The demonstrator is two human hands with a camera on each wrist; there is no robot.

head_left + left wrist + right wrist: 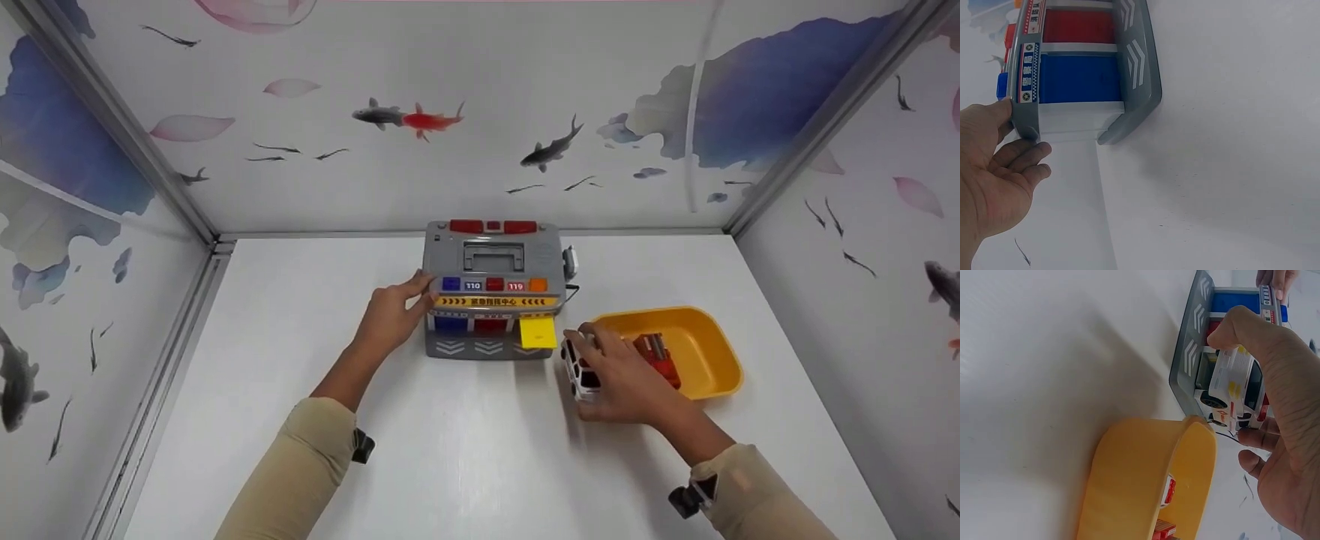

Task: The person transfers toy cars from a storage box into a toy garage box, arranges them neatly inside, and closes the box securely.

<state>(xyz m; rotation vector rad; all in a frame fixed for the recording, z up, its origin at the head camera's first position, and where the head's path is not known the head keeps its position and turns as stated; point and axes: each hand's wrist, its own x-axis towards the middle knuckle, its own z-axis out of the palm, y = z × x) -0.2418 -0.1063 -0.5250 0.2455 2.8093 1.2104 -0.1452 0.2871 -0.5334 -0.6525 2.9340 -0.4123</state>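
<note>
A grey toy emergency garage (442, 259) has blue, red and yellow doors along its front. Its yellow door (538, 334) sticks out, while the blue door (1081, 79) and red door (1079, 26) are down. My left hand (390, 319) grips the garage's left front edge between thumb and fingers. With my right hand (626, 382) I hold a white toy ambulance (1229, 382), thumb on one side and fingers on the other. The ambulance is just right of the garage in the head view, close to the bay with the yellow door.
A yellow plastic bin (720, 341) stands right of the garage, partly behind my right hand. Inside lies a red toy fire truck (660, 360). A small white and grey part (571, 262) sits on the garage's right side. Printed panels wall the white table (450, 457) at the back and sides.
</note>
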